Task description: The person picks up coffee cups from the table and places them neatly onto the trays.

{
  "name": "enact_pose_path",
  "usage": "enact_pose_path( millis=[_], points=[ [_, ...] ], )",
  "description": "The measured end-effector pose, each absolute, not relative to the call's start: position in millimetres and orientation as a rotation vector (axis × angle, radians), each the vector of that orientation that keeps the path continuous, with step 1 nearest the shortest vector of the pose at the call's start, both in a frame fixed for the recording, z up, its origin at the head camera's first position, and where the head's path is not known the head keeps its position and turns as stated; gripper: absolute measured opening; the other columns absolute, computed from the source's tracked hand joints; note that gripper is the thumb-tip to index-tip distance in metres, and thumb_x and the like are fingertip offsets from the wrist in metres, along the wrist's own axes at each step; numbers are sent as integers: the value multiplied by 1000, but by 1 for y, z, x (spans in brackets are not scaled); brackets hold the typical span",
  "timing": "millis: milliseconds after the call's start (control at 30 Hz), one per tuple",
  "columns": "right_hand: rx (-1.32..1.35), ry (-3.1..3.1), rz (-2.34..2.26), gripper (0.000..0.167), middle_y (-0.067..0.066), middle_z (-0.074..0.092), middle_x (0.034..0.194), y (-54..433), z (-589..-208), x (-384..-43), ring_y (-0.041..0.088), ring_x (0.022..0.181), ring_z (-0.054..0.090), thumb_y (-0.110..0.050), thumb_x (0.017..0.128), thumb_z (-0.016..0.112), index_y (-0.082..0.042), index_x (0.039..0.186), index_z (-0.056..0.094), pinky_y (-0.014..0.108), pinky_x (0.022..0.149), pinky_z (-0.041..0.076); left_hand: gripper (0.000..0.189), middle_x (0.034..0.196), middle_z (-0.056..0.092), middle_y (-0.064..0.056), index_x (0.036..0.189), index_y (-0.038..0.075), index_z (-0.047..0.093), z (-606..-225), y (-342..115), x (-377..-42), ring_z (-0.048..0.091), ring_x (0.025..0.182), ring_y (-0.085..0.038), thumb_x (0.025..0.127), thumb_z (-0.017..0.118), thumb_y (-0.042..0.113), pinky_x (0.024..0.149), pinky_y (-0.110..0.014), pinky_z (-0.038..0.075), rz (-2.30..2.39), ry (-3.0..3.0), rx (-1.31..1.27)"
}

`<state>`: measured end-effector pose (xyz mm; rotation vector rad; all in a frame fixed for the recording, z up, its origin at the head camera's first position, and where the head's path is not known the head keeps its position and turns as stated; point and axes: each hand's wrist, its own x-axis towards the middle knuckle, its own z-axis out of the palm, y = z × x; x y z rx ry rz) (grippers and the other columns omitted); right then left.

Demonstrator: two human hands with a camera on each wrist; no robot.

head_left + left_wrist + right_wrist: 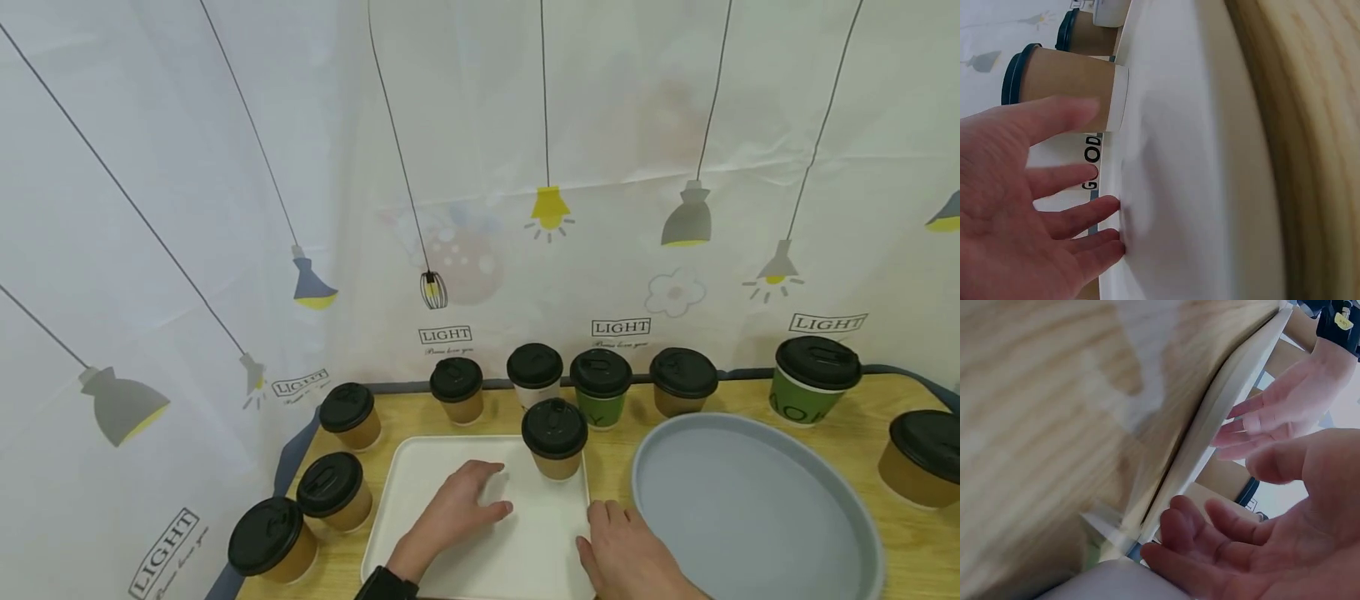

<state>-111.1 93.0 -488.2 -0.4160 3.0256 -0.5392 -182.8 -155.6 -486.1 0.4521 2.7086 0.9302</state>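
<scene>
A brown paper cup with a black lid (555,437) stands upright at the far right corner of a white rectangular tray (536,558). Over the tray's middle is my left hand (461,504), its fingers spread and holding nothing; in the left wrist view the same cup (1069,81) appears beyond the thumb. My right hand (626,546) is at the tray's right edge, fingers loosely bent with nothing between them, as the right wrist view also shows. Whether its fingertips touch the tray rim cannot be made out.
Right of the tray lies a round grey-blue tray (750,508). Several lidded cups line the back of the wooden table, among them a large green cup (813,387). A few brown cups, one nearest me (273,542), stand on the left; another brown cup (922,462) is at far right.
</scene>
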Motion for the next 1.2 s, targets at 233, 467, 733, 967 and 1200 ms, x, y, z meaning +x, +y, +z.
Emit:
enact_pose_path(
  millis=[233, 467, 733, 967, 1200],
  points=[
    [-373, 2907, -595, 30, 13, 59, 93, 120, -484, -118, 32, 88, 58, -26, 96, 74, 2, 103, 63, 53, 82, 52, 70, 155, 39, -19, 136, 20, 69, -486, -149, -174, 35, 145, -40, 74, 95, 35, 113, -56, 41, 677, 2668, 556],
    [-390, 2951, -467, 29, 12, 60, 90, 138, -483, -124, 29, 84, 59, -28, 96, 74, 0, 99, 66, 50, 80, 54, 74, 162, 33, -17, 138, 33, 67, -486, -140, -167, 22, 153, -46, 71, 95, 42, 115, -61, 36, 550, 2683, 601],
    [-414, 2949, -531, 23, 2, 56, 69, 134, -486, -127, 24, 63, 57, -22, 95, 74, -9, 78, 64, 46, 61, 53, 75, 161, 35, -17, 138, 40, 67, -490, -119, -160, 27, 151, -46, 69, 94, 50, 114, -58, 39, 455, 2717, 693],
    [-399, 2916, -477, 23, 2, 54, 65, 131, -492, -128, 26, 59, 58, -16, 94, 74, -9, 76, 62, 48, 57, 54, 71, 161, 36, -13, 138, 40, 66, -488, -111, -156, 30, 151, -40, 72, 91, 53, 113, -56, 42, 460, 2698, 646],
    [-373, 2885, -504, 25, 3, 51, 62, 138, -492, -122, 23, 56, 54, -13, 93, 74, -8, 73, 60, 46, 54, 52, 37, 134, 64, -6, 126, 15, 72, -477, -112, -178, 60, 125, -29, 95, 77, 35, 103, -49, 52, 1080, 2768, 539]
  ],
)
